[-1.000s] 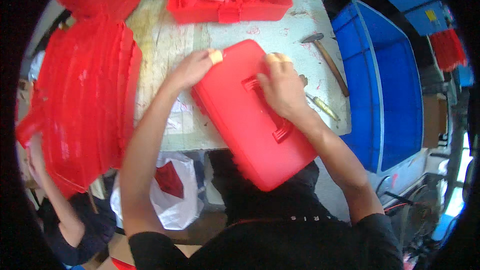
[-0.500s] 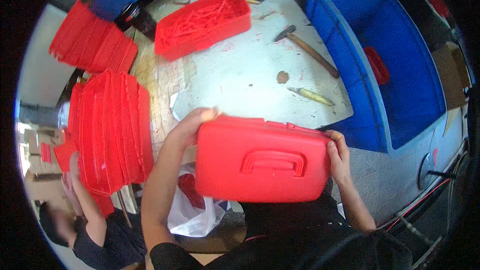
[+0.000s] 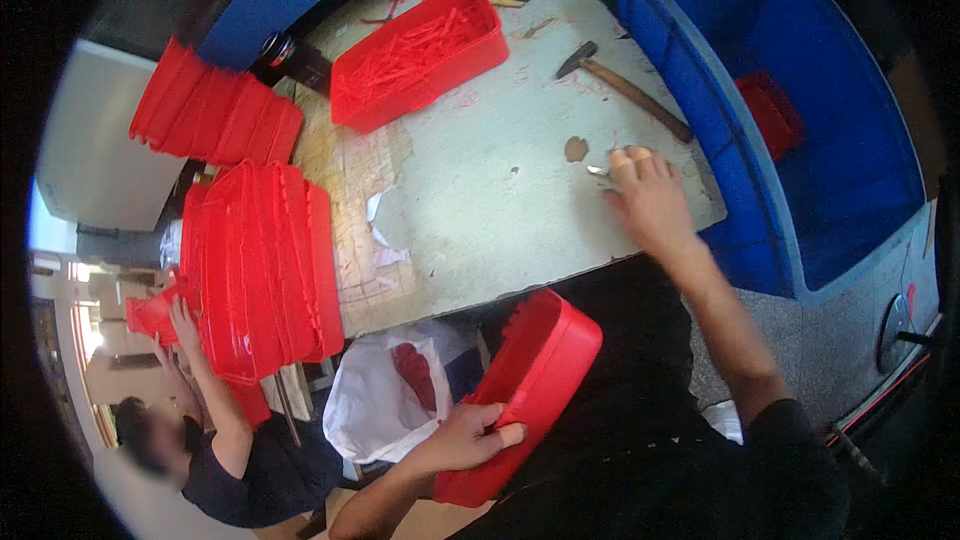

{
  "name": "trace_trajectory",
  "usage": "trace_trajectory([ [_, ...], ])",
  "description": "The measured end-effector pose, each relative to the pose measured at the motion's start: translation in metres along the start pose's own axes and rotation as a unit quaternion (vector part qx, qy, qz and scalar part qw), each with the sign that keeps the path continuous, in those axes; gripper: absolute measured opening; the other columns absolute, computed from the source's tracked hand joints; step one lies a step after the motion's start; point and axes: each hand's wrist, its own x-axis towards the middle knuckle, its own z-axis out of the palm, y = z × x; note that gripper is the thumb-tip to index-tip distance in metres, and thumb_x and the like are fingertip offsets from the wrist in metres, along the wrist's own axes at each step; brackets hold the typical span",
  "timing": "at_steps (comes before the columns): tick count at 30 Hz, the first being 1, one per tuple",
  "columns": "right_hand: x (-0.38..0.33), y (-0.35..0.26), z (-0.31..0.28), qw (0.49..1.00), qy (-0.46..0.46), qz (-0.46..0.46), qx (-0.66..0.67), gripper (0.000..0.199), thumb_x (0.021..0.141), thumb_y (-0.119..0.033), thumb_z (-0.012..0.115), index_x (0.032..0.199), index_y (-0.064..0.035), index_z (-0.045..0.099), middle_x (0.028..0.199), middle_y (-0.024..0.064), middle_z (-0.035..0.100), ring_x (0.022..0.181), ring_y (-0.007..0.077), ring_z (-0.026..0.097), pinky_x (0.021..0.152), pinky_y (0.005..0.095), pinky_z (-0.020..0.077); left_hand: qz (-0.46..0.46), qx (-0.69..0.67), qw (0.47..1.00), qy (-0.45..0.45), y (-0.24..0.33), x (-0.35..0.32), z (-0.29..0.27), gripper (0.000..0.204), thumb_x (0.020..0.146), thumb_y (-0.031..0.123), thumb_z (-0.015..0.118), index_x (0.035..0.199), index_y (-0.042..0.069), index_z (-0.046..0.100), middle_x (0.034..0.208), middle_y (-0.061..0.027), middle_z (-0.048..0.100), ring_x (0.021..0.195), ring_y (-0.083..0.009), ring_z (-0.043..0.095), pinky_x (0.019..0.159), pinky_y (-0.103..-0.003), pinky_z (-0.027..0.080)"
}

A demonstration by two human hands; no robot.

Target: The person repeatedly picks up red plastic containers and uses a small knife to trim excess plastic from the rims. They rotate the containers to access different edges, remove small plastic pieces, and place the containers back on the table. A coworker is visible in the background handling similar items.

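Observation:
My left hand [image 3: 465,443] is closed on the rim of a red plastic case [image 3: 550,365], which is tilted on edge low in front of my body; its handle side is out of sight. Over the worktop [image 3: 470,210], my right hand [image 3: 650,190] has its fingers curled around a small knife. Only the knife's shiny tip [image 3: 597,170] pokes out beside the fingertips; the hand hides its handle. A brown spot [image 3: 577,149] marks the worktop just left of that tip, and a hammer [image 3: 630,90] lies beyond the hand.
A red tray [image 3: 420,105] full of red strips stands at the back. Stacked red shells [image 3: 260,270] line the left, where a co-worker [image 3: 230,450] handles a red part. A large blue bin [image 3: 740,130] is at right. A white bag [image 3: 370,400] hangs below the table edge.
My right hand has left the red case and moved up onto the knife on the worktop. The case, now in my left hand alone, has turned on edge and come closer to my body.

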Motion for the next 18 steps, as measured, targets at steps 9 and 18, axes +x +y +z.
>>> trace_trajectory([
  [9,-0.005,-0.025,-0.042,0.833,-0.112,0.192,0.507,0.019,0.105,-0.02,0.048,0.107,-0.0053,0.06,0.076,0.0007,0.054,0.062,0.0103,0.051,0.056,0.0239,0.0407,0.316,-0.335,0.761,0.457,0.044,-0.056,-0.026,0.064,0.072,0.013,0.08,0.131,0.004,0.054,0.12,-0.0127,0.065,0.102,-0.0216,0.067,0.091,-0.035,0.054],
  [18,-0.026,-0.094,-0.084,0.866,-0.23,0.142,0.421,0.015,0.101,-0.013,0.054,0.097,0.0001,0.059,0.069,0.0187,0.059,0.062,0.033,0.065,0.058,0.0392,0.0491,0.23,-0.454,0.761,0.403,0.017,0.049,-0.011,0.052,0.091,0.025,0.068,0.133,0.001,0.05,0.125,-0.0092,0.062,0.113,-0.0254,0.062,0.099,-0.041,0.051],
])
